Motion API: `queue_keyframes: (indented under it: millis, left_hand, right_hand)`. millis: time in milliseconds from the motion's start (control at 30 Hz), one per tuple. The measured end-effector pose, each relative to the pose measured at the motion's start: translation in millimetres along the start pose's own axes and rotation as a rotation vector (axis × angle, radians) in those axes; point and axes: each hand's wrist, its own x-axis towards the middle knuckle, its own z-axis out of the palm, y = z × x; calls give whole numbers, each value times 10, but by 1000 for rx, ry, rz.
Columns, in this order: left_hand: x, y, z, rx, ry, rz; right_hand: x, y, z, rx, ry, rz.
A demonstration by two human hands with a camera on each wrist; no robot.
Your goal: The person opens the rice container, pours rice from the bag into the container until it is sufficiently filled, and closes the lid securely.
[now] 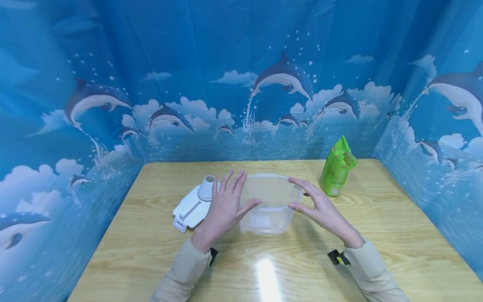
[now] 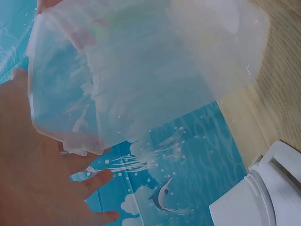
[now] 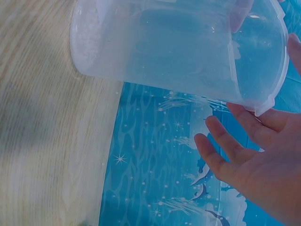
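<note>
Blue curtains (image 1: 234,33) printed with leaping dolphins, clouds and spray rise beyond the clear tub (image 1: 277,220), which stands upright on a pale wood-grain table (image 1: 128,256). Behind and to the right of the tub, a bright green bag (image 1: 335,170) stands with its top folded over; it carries printing, too small to read. Low on the tub's front wall is a pale rectangular patch, possibly a label, with no legible writing. To the tub's left lies a white lid (image 1: 188,214) with a clip at its near end and a white cone-shaped piece (image 1: 206,191) on top. The left hand (image 1: 228,201) is at the tub's left side, fingers extended and thumb spread wide, hiding part of the lid and of the tub's left edge. The right hand (image 1: 320,208) is at the tub's right side, thumb well apart from its straight fingers. Whether either hand touches the rim I cannot tell. A small dark thing (image 1: 306,194) shows just right of the tub, partly covered by the right hand. On the table in front of the tub is a white glare.
</note>
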Motion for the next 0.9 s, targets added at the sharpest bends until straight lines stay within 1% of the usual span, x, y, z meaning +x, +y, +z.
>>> queue_keyframes:
  millis: [100, 200, 400, 533, 900]
  left_hand:
    - [-4, 12, 0, -12, -2, -24]
    - [1, 22, 1, -14, 11, -36]
    - [23, 33, 13, 7, 22, -40]
    - [30, 33, 22, 2, 16, -48]
    - [20, 18, 49, -13, 29, -56]
  right_hand:
    - [7, -1, 5, 1, -1, -2]
    - [12, -5, 5, 1, 0, -2]
    - [6, -15, -7, 2, -5, 17]
    - [3, -9, -9, 4, -12, 30]
    - [1, 3, 12, 9, -7, 20]
